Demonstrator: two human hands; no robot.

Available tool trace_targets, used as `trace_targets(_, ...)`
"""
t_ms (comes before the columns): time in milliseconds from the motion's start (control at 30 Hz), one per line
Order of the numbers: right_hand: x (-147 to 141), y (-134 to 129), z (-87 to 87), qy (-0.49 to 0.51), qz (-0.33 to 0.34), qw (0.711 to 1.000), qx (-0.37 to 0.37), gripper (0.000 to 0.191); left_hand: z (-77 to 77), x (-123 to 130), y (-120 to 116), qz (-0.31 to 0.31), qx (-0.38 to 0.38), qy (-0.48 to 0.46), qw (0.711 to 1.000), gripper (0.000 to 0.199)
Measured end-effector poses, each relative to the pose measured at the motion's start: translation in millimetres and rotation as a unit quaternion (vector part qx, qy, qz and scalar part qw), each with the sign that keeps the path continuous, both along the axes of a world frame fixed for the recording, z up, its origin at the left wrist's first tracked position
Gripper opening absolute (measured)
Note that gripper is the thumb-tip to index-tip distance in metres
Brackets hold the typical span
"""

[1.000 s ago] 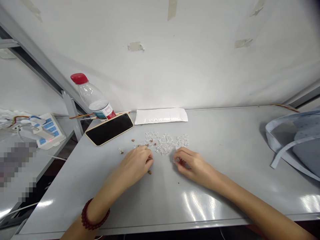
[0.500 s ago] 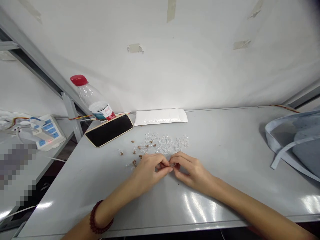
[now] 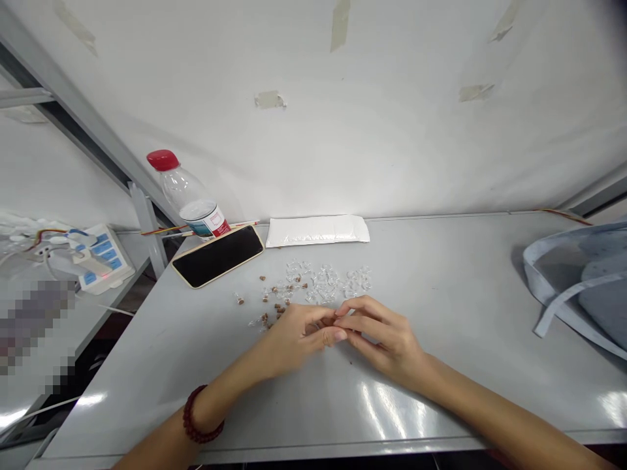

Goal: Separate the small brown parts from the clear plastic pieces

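Observation:
My left hand [image 3: 298, 339], with a dark red bead bracelet [image 3: 193, 418] on its wrist, is closed with thumb and fingers brought together. Its fingertips meet those of my right hand [image 3: 385, 329], which is also closed in a pinch. Whatever lies between the fingertips is hidden behind them. Just beyond the hands, a loose group of tiny clear bottles [image 3: 326, 281] lies on the grey table [image 3: 441, 287]. Small brown corks [image 3: 277, 307] are scattered left of them and partly behind my left hand; some sit in the necks of clear bottles.
A black-screened phone [image 3: 218, 256] leans near a red-capped plastic bottle [image 3: 186, 196] at the back left. Against the wall lies a white packet [image 3: 318, 230]. A power strip [image 3: 102, 258] is beyond the left edge, and a light blue cloth bag [image 3: 597, 281] rests at the right.
My right fingers have closed over the clear small thing that showed between the fingertips before. My left thumb has shifted slightly right. The whole view has moved a little.

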State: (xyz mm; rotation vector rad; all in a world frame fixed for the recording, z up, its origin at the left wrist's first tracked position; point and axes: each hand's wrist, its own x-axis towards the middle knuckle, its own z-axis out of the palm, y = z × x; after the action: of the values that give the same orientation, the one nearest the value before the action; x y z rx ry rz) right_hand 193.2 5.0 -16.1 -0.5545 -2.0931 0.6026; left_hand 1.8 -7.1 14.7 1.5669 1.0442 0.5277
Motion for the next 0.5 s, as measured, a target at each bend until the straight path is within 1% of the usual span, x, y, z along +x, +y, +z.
trace_targets(67, 0, -1, -0.1, 0.004, -0.001, 1.0, 0.005, 0.016, -2.0, 0, -2, -0.016, 0.071, 0.036, 0.997, 0.029)
trace_targets(133, 0, -1, -0.3, 0.008, 0.003, 1.0, 0.007, 0.016, -4.8, 0, -3, -0.018, 0.141, 0.067, 0.988, 0.03)
trace_targets(200, 1, 0, 0.1, 0.01, 0.012, 1.0, 0.004, 0.016, -7.4, 0, -4, -0.019, 0.184, 0.083, 0.979, 0.028)
trace_targets(367, 0, 1, 3.1, 0.014, 0.034, 0.999, 0.001, 0.016, -10.1, 2, -6, -0.023, 0.228, 0.101, 0.968, 0.028)
trace_targets(500, -1, 1, 1.2, 0.005, 0.028, 1.0, 0.0, 0.015, -11.2, 1, -5, -0.029, 0.266, 0.125, 0.955, 0.028)
